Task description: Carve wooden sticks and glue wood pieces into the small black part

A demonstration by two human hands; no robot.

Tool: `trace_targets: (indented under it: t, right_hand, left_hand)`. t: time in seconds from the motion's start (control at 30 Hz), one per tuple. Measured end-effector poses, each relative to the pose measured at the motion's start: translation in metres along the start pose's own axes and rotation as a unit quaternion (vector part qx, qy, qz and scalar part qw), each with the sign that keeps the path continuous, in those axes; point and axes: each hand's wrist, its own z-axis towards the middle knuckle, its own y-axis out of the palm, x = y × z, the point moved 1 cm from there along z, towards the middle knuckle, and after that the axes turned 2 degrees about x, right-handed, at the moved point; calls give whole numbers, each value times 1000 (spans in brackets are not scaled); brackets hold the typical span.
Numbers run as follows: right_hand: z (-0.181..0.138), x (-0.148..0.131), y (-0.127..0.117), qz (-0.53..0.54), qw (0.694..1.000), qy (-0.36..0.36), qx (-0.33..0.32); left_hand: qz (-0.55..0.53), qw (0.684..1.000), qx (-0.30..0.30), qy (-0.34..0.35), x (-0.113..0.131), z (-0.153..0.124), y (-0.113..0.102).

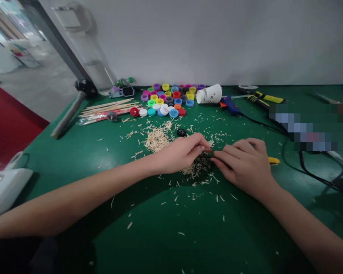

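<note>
My left hand [185, 150] is closed in a pinch over the wood shavings [157, 139], and whatever its fingers hold is hidden. Fingertip to fingertip with it, my right hand [244, 163] is curled around a slim tool whose yellow end [273, 160] sticks out behind the palm. A thin dark length shows between the two hands; I cannot tell whether it belongs to that tool. A black bottle cap [181, 132] lies just beyond my left hand. Pale slivers are scattered across the green table [165, 232] around both hands.
Several coloured bottle caps [175, 95] sit at the back, beside a tipped paper cup [209, 94] and a blue glue gun [229, 105]. Wooden sticks [108, 106] lie back left near a watch [128, 91]. Cables [303, 163] cross the right side; a white device [8, 186] stands left.
</note>
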Motion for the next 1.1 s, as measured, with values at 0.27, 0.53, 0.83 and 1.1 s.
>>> trace_targets:
  t: [0.27, 0.53, 0.83, 1.1]
  right_hand:
    - [-1, 0, -1, -1, 1000, 4, -2]
    - [0, -1, 0, -1, 1000, 6, 1]
    - [-1, 0, -1, -1, 1000, 1, -11]
    - [1, -2, -2, 2, 1000, 6, -14]
  left_hand:
    - [13, 1000, -5, -5, -2, 0, 0]
    - [1, 1000, -14, 3, -1, 0, -2]
    - [29, 999, -11, 7, -1, 1, -2]
    - [37, 999, -6, 19, 1, 2, -3]
